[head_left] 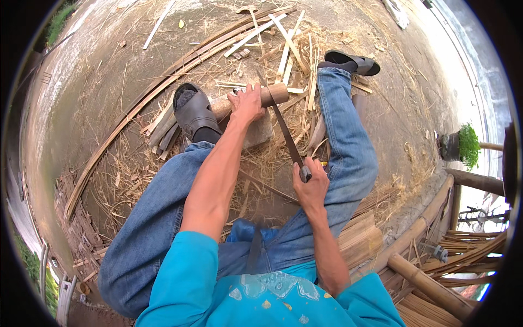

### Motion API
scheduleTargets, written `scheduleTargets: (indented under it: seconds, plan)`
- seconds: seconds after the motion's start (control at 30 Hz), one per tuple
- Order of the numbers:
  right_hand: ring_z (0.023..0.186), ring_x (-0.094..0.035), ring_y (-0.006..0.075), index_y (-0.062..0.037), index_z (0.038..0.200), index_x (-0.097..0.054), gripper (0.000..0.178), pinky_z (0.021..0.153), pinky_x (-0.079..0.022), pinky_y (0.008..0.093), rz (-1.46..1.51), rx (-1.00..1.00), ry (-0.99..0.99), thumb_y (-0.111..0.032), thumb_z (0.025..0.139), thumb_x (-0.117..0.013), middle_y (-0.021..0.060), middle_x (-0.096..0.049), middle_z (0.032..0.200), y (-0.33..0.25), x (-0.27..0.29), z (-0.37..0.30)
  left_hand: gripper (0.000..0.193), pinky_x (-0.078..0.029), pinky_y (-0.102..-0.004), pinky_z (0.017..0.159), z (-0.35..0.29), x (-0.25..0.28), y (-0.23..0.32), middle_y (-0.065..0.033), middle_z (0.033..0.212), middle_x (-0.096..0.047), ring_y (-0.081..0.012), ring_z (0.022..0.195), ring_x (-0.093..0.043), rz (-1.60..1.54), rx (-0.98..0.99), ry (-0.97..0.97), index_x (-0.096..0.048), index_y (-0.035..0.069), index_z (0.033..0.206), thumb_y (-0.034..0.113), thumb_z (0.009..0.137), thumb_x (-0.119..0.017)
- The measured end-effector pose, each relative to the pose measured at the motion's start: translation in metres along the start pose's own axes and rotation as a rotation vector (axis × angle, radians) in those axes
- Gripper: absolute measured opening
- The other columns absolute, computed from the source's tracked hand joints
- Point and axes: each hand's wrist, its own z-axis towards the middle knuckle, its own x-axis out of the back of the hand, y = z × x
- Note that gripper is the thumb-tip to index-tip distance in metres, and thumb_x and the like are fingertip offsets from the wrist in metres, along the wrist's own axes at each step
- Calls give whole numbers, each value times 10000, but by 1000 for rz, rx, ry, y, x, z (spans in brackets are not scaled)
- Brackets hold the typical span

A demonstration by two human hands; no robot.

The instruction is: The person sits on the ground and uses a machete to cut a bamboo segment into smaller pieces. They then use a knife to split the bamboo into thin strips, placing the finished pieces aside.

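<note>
Right hand [311,188]: held long dark metal saw [285,131] by handle [305,174] (likely springy). Left hand [249,104]: gripped stiff-looking brown bamboo pole [278,94] beneath.

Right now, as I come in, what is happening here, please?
The person's right hand grips the handle of a saw, which lies across a bamboo pole near one end. The left hand holds the pole, with the left sandal farther along it. The depth of any cut cannot be seen. Pale strips lie on the ground.

Bright daylight glares at right; edges bend.
</note>
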Motion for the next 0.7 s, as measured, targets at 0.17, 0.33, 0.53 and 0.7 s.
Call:
scheduleTargets:
  seconds: [0.17,0.33,0.53,0.7]
  plan:
    - [751,-640,388,-61,932,-608,208,658,-481,506,14,-20,32,-242,921,-709,153,-589,831,-17,-14,20,760,-387,-682,895,-8,7,3,-147,1319,-553,-444,1170,-609,10,-1,-21,-461,141,1337,362,743,-881]
    - [780,-651,404,-59,942,-613,194,672,-489,509,26,43,55,-227,916,-706,172,-619,872,-23,-73,104,947,-340,-749,976,0,0,2,-118,1332,-553,-414,1189,-613,-12,21,-39,-451,160,1470,345,669,-921]
    - [718,-597,363,-37,893,-599,210,649,-458,455,22,-22,59,-192,909,-739,159,-583,801,-11,0,-20,773,-376,-709,920,-1,4,2,-149,1326,-544,-446,1189,-596,19,-5,-68,-464,122,1361,368,749,-867]
    - [674,-607,337,-67,898,-600,178,603,-447,469,-14,-15,81,-185,907,-733,117,-549,781,-17,-2,3,761,-349,-765,980,1,2,1,-165,1344,-543,-460,1209,-587,-26,21,-31,-466,121,1360,375,752,-848]
